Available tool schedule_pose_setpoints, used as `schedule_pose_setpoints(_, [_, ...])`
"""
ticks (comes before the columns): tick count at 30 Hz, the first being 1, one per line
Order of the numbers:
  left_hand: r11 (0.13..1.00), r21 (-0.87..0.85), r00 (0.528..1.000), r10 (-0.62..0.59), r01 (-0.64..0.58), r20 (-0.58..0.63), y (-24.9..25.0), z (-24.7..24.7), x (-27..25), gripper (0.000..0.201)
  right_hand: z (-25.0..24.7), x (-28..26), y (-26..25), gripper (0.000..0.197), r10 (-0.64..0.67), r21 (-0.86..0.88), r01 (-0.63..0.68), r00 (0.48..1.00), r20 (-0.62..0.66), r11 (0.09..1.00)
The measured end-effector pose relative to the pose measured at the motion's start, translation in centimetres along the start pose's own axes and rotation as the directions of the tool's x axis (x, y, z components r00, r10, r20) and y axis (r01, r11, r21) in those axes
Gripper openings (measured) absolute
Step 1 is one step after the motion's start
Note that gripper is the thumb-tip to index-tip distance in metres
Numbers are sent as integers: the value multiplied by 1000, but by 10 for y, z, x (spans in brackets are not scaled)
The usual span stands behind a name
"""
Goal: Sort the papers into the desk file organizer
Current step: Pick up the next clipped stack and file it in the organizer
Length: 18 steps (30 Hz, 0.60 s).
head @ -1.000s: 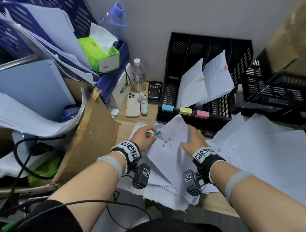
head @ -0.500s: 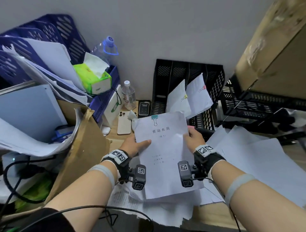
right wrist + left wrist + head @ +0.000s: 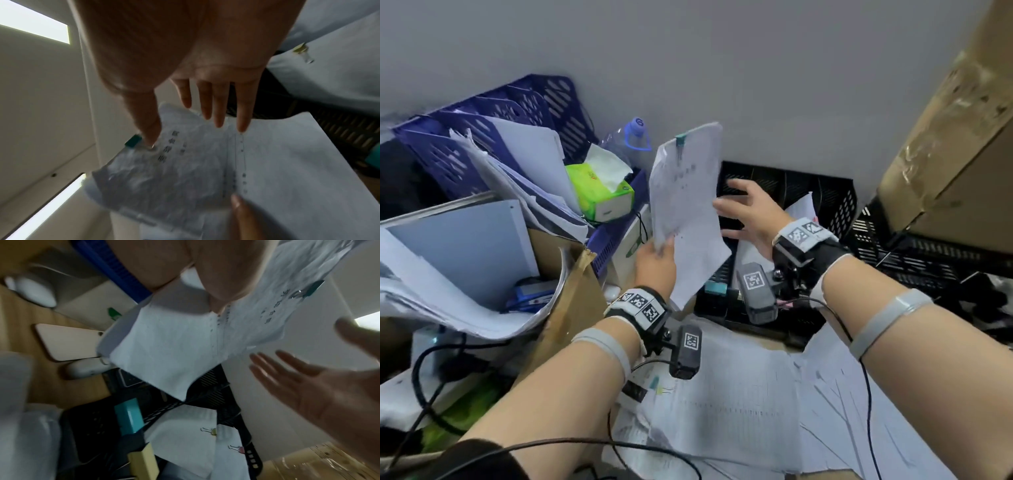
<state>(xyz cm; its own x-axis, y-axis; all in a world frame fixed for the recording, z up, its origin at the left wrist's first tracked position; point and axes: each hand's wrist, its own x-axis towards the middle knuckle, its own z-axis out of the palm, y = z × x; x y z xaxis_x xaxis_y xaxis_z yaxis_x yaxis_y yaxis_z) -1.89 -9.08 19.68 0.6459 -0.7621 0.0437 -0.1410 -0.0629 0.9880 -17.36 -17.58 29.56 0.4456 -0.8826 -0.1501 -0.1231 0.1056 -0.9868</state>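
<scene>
1. Papers point(image 3: 686, 209) fastened by a teal clip point(image 3: 680, 139) stand upright in the air, above and just left of the black organizer point(image 3: 822, 192); I judge they are raised to drop in edge-first.
2. Left hand point(image 3: 655, 263) pinches the sheets at their lower edge, thumb over the front, which leaves the top free to steer.
3. Right hand point(image 3: 751, 212) is spread flat with straight fingers beside the sheets' right edge, in front of the organizer; whether it touches them I cannot tell. It looks placed to steady them.
4. Teal tab point(image 3: 128, 416) marks the organizer's left slot, likely the matching one; yellow-clipped point(image 3: 208, 430) and pink-clipped point(image 3: 236, 448) bundles sit in slots to its right.
5. Loose sheets point(image 3: 739, 394) lie on the desk in front of the organizer, unsorted.
</scene>
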Motion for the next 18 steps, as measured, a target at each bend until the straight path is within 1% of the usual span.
schedule_pose_setpoints(1, [998,5,998,66,-66,-10,6,6,2,25,2,-1,-8,78,-8,34,6,998,61,999])
schedule_pose_setpoints(3, [983,5,983,184,-184,22,15,21,2,26,6,-2,-19,87,-55,65,47,991,126,997])
schedule_pose_setpoints(5, [967,-28,963,256,-254,86,20,34,0,29,8,-1,-28,90,-65,59,58,989,131,997])
schedule_pose_setpoints(7, [958,-49,952,287,-284,101,18,49,1,38,5,2,-34,89,-19,29,16,993,113,999])
schedule_pose_setpoints(10, [975,-48,967,223,-219,125,-1,71,12,59,-5,8,-35,81,81,24,-84,992,97,996])
schedule_pose_setpoints(12, [981,-34,971,195,-192,140,-10,81,17,61,-12,12,-30,71,107,0,-107,993,50,994])
schedule_pose_setpoints(13, [982,-25,971,187,-185,152,-16,85,20,59,-14,15,-28,61,101,-26,-101,995,0,995])
schedule_pose_setpoints(14, [983,-5,970,184,-185,160,-20,89,23,59,-18,19,-25,47,84,-59,-87,995,-58,994])
schedule_pose_setpoints(15, [981,35,968,180,-189,175,-26,93,25,62,-21,23,-21,33,71,-88,-81,992,-108,993])
schedule_pose_setpoints(16, [976,73,963,187,-204,197,-30,97,27,68,-25,27,-17,31,62,-102,-76,989,-137,992])
schedule_pose_setpoints(17, [974,96,955,178,-206,236,-31,99,27,72,-28,29,-14,37,52,-110,-68,989,-140,992])
schedule_pose_setpoints(18, [974,109,948,162,-197,273,-34,101,28,72,-30,32,-10,46,44,-114,-60,990,-132,992])
